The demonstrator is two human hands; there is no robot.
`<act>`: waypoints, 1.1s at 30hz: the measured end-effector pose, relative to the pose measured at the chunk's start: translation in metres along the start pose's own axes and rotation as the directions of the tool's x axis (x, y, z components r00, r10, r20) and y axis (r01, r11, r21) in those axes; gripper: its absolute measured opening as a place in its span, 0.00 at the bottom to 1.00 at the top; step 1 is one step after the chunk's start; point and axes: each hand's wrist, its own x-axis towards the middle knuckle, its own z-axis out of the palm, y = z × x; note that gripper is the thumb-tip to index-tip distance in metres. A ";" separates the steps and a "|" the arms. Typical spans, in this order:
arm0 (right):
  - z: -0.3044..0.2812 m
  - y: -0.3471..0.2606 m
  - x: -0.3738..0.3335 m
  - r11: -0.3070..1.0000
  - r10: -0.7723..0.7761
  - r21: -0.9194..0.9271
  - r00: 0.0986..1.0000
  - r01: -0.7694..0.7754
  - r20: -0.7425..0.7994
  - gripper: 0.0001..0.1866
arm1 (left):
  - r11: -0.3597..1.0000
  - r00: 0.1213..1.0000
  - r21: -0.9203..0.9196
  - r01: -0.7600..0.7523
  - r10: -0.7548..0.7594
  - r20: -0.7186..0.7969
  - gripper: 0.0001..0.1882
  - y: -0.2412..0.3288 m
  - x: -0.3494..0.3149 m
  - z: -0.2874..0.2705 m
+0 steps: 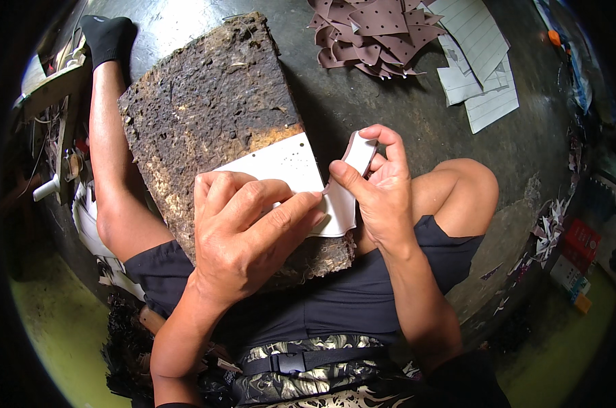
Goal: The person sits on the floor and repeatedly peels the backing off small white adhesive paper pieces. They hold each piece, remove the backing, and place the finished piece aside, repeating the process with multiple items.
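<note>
A white-faced piece of leather-like sheet (pixel 280 164) with brown showing along its edge and a few small dark holes lies on a thick, rough, dark board (pixel 206 95). My left hand (pixel 236 234) rests over the piece with fingers bent. Its thumb and index fingertips are closed at the middle of the sheet; the exact pinch is partly hidden. At the piece's right end, my right hand (pixel 386 197) grips a raised, curled strip between thumb and fingers. That end bends up off the board's right edge.
A heap of brown, perforated cut pieces (pixel 379 34) lies on the dark floor at the far right of the board. Beside it are lined white sheets (pixel 481 68). Scraps litter the right side (pixel 549 228). A wooden frame (pixel 53 85) stands at left. My legs flank the board.
</note>
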 end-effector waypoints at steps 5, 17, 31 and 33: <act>-0.003 0.007 0.002 1.000 -0.007 -0.031 0.999 0.006 -0.032 0.30 | 1.000 1.000 -0.005 -0.002 0.002 -0.016 0.20 -0.001 -0.001 0.002; -0.011 0.018 0.005 0.981 0.003 -0.191 0.992 -0.027 -0.125 0.25 | 1.000 0.998 0.012 -0.004 0.004 -0.056 0.19 0.001 -0.001 0.006; -0.010 0.020 0.007 0.948 -0.027 -0.315 0.982 -0.034 -0.188 0.23 | 1.000 0.995 0.029 0.000 0.003 -0.104 0.16 0.003 0.000 0.013; -0.010 0.020 0.007 0.949 -0.014 -0.313 0.979 -0.051 -0.203 0.23 | 0.999 0.994 0.035 -0.004 0.007 -0.107 0.16 0.002 0.000 0.013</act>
